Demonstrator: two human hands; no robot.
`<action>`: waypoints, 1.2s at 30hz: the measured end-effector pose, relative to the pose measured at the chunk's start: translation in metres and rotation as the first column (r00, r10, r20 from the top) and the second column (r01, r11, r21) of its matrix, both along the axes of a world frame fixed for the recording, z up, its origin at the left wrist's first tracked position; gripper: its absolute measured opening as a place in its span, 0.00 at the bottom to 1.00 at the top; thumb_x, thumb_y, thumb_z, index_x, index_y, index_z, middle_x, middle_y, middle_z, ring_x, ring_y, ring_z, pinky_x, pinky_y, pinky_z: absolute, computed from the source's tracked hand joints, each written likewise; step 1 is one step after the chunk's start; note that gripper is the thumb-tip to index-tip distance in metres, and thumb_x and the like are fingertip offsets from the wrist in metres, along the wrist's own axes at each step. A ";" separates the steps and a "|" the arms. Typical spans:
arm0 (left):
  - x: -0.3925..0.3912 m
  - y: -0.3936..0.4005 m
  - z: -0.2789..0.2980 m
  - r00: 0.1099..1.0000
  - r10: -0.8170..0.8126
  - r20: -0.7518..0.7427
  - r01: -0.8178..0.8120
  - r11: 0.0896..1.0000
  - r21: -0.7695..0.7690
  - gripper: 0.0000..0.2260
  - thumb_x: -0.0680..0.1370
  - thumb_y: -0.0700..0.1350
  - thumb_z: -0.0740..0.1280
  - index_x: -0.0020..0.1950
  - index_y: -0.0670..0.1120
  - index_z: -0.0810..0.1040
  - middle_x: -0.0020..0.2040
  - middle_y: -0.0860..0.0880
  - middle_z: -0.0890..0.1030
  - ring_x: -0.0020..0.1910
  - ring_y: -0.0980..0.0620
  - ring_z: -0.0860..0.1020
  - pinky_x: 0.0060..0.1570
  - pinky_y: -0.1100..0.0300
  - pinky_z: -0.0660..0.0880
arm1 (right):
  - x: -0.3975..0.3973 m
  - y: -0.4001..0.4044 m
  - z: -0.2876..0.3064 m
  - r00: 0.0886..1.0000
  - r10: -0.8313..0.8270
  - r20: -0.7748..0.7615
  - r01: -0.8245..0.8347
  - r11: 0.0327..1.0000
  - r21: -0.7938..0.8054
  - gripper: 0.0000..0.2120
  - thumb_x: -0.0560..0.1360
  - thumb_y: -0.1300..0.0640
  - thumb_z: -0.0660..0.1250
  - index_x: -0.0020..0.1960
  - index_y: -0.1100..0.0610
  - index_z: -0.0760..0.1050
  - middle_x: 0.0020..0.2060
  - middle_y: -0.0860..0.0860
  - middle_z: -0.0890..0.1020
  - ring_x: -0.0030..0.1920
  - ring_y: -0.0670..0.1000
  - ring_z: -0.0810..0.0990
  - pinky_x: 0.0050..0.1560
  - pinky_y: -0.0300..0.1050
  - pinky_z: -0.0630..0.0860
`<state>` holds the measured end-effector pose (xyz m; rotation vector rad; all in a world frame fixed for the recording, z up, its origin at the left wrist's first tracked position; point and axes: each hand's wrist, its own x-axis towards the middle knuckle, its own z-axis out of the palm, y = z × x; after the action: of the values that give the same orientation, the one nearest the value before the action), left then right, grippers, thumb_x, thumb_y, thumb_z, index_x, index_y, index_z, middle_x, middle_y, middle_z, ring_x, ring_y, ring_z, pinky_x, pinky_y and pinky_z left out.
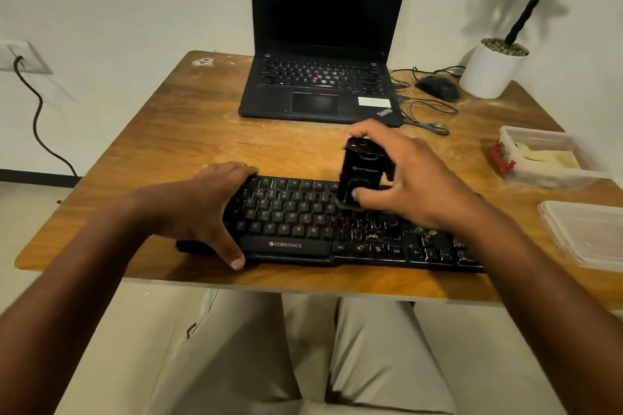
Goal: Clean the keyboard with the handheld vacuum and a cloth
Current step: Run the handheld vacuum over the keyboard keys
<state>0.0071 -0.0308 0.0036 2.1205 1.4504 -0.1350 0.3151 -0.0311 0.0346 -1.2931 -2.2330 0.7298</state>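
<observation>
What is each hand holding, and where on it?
The right hand grips the vacuum around its upright body, nozzle down on the keys. The left hand clasps the keyboard at its left end.

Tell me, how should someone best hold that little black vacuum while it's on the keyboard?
Grip the handheld vacuum around its upright body, coming from the right as the right hand does. It stands nozzle-down on the keyboard, so its sides are free.

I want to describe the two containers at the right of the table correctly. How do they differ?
The far container has something pale inside and a red clip on its left end; the near container shows no contents and no red part. The near one looks shallower and is cut off by the picture's edge. Both are translucent plastic.
</observation>
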 end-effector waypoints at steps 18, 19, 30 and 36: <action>0.045 0.003 -0.007 0.994 -0.098 -0.050 0.103 0.990 0.095 0.62 0.56 0.66 0.81 0.80 0.55 0.49 0.76 0.56 0.56 0.74 0.55 0.53 0.74 0.52 0.54 | -0.010 0.010 0.004 0.999 0.017 0.041 -0.016 1.000 -0.022 0.31 0.71 0.59 0.78 0.65 0.38 0.68 0.51 0.42 0.79 0.45 0.42 0.80 0.32 0.36 0.78; 0.045 0.003 -0.008 0.994 -0.098 -0.049 0.103 0.990 0.096 0.62 0.56 0.66 0.81 0.80 0.55 0.49 0.76 0.56 0.56 0.73 0.55 0.53 0.74 0.52 0.54 | -0.020 0.007 -0.003 0.999 0.042 -0.008 -0.042 0.999 -0.021 0.30 0.72 0.60 0.78 0.65 0.39 0.68 0.49 0.43 0.79 0.45 0.43 0.81 0.34 0.37 0.80; 0.044 0.005 -0.011 0.993 -0.113 -0.033 0.116 0.988 0.105 0.62 0.55 0.68 0.80 0.79 0.55 0.50 0.73 0.58 0.58 0.66 0.62 0.53 0.71 0.57 0.53 | 0.037 0.009 0.013 0.974 -0.042 0.221 0.055 0.997 -0.052 0.30 0.71 0.62 0.78 0.64 0.39 0.69 0.49 0.40 0.79 0.47 0.41 0.79 0.37 0.36 0.77; 0.042 0.006 -0.014 0.994 -0.103 -0.043 0.107 0.989 0.097 0.64 0.53 0.70 0.80 0.79 0.55 0.48 0.75 0.57 0.56 0.72 0.58 0.53 0.72 0.56 0.51 | 0.008 -0.002 -0.008 1.000 -0.010 -0.005 0.010 0.999 -0.044 0.30 0.71 0.63 0.77 0.63 0.40 0.68 0.51 0.42 0.78 0.48 0.46 0.81 0.39 0.43 0.85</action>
<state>0.0491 -0.0249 -0.0109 2.2878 1.3930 -0.1464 0.3229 -0.0331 0.0263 -1.3204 -2.2163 0.7825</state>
